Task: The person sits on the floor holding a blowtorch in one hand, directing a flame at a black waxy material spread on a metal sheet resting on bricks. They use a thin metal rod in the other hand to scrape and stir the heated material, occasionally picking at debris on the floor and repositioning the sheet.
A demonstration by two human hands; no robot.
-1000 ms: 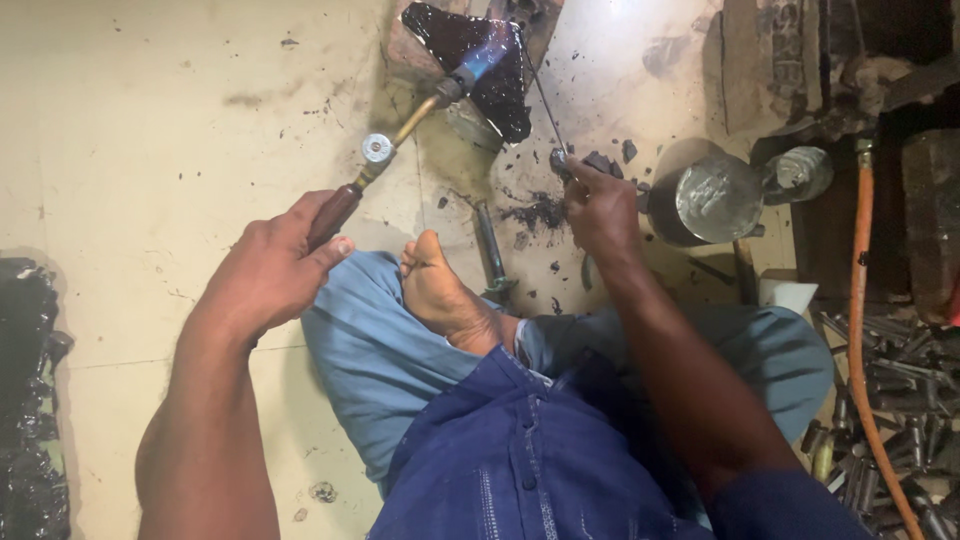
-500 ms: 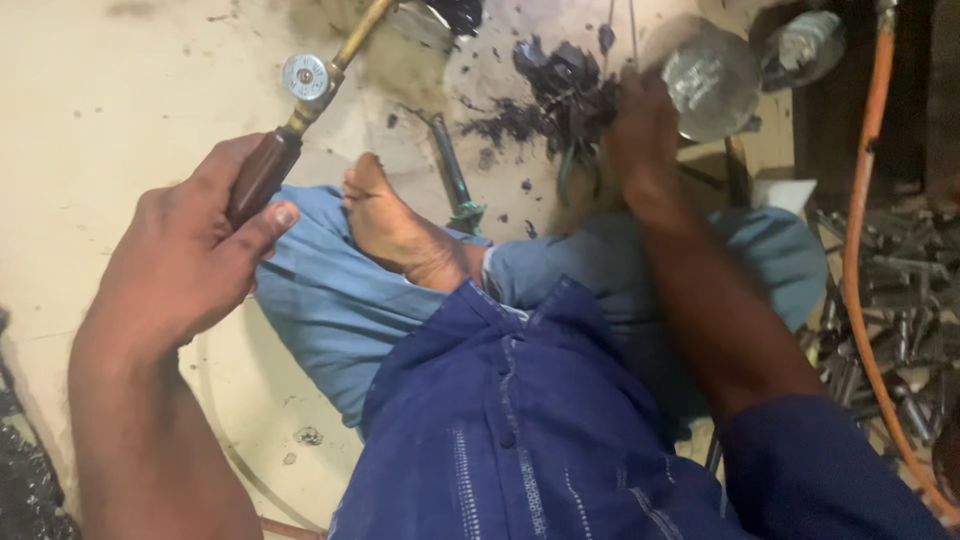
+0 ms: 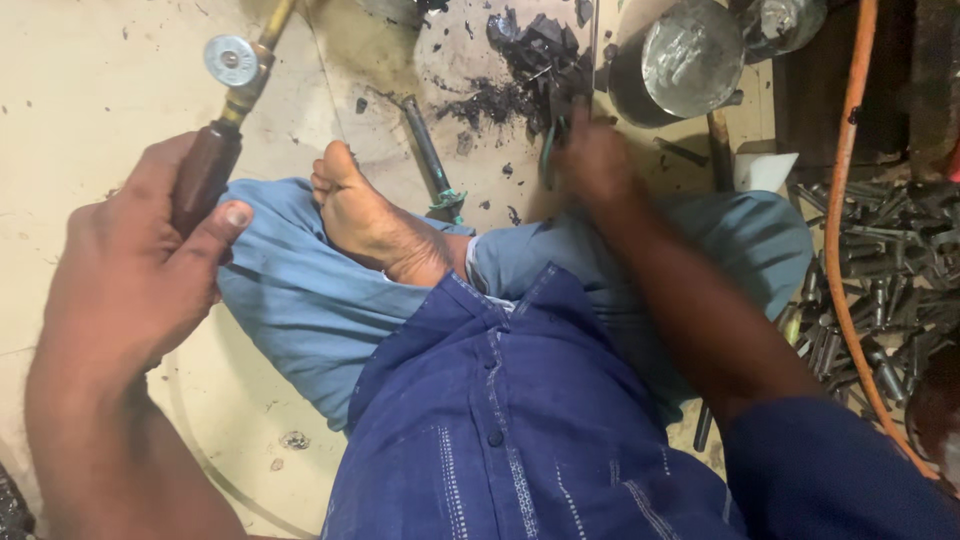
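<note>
Left hand (image 3: 135,265) wrapping closed around dark wooden handle (image 3: 205,175) of torch, thumb pressing along it; brass stem and round valve knob (image 3: 231,60) running up past fingers. Bare foot (image 3: 375,220) resting between hands, on blue trouser leg. Green-tipped tool (image 3: 430,160) lying on floor just beyond foot. Right hand (image 3: 595,160) blurring, fingers curling at thin green-handled tool (image 3: 548,155); whether gripping it, cannot tell. Black debris pile (image 3: 535,60) just above right hand. Metal pot (image 3: 680,60) beyond it, orange hose (image 3: 845,190) further right.
</note>
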